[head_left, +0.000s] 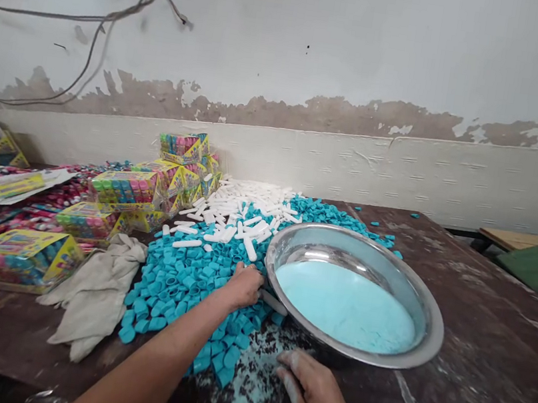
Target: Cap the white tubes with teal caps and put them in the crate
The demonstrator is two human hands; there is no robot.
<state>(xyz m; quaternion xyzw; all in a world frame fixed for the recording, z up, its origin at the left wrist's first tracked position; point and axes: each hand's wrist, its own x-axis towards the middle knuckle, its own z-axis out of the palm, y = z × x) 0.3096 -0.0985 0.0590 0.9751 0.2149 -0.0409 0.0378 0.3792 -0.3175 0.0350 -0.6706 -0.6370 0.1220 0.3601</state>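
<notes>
My left hand (245,287) is over a pile of small blue plastic caps (186,283), its fingers curled. A white plastic stick (275,303) juts from its right side towards the bowl, and the curled fingers seem to grip its end, which they partly hide. My right hand (316,394) hovers low over the table in front of the bowl, dusted with powder. Its thumb and forefinger are apart with nothing visible between them. Beside both hands stands a wide metal bowl (431,333) holding pale blue powder (344,307).
White sticks (253,200) lie heaped behind the caps. Wrapped boxes of colourful pieces (124,190) are stacked to the left, near a crumpled cloth glove (101,291) and many pink and blue pens (40,211). Spilled powder (251,387) covers the dark table (486,369) between my hands.
</notes>
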